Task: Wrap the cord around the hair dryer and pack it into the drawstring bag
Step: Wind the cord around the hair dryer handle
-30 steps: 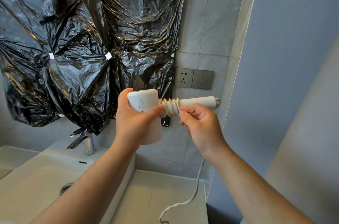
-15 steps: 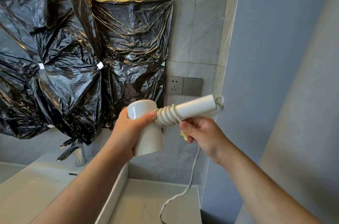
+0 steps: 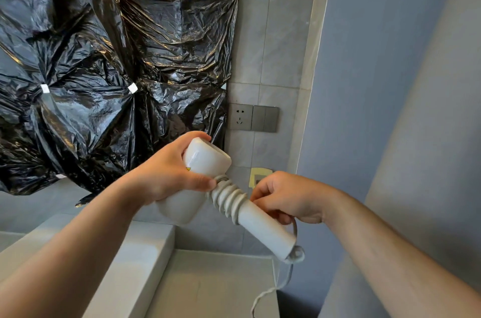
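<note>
We are standing before a wall of black sheeting (image 3: 104,70), above a grey counter (image 3: 208,286), and holding the dryer (image 3: 205,161) in the air with both hands. Half a second ago its handle was pointing right and slightly up. Now we are tipping it, so the handle (image 3: 265,229) is slanting down to the right, butt toward us, with the barrel standing nearly upright across its top.

Our left hand (image 3: 169,174) is wrapping its fingers round the barrel, thumb pressing by the first coil. Our right hand (image 3: 289,195) is coming from under the handle to over it, fingers curled tight on the cord (image 3: 229,198).

We are judging that another turn is going on. Several coils are sitting by the barrel, loose cord is trailing to the counter, and the bag is not showing.
</note>
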